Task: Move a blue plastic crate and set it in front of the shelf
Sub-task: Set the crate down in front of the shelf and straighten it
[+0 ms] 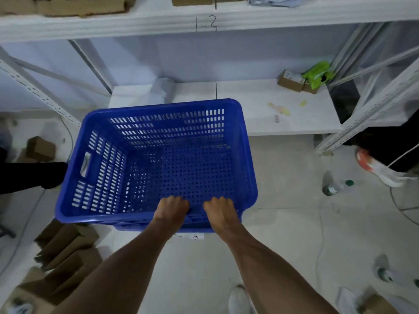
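An empty blue plastic crate [158, 155] with perforated walls and floor fills the middle of the head view, right in front of the white shelf [260, 105]. My left hand [171, 208] and my right hand [218, 210] sit side by side on its near rim, fingers curled over the edge into the crate. The crate's far rim overlaps the low shelf board. Whether the crate rests on the floor or is held above it, I cannot tell.
The upper shelf board [204, 23] is marked 1-3. Small cardboard boxes [292, 81] and a green packet [317, 73] lie on the low shelf. Flattened cardboard [65, 252] is stacked at the left, bottles [333, 188] at the right. Another person's shoe [374, 168] and dark sleeve [34, 177] are nearby.
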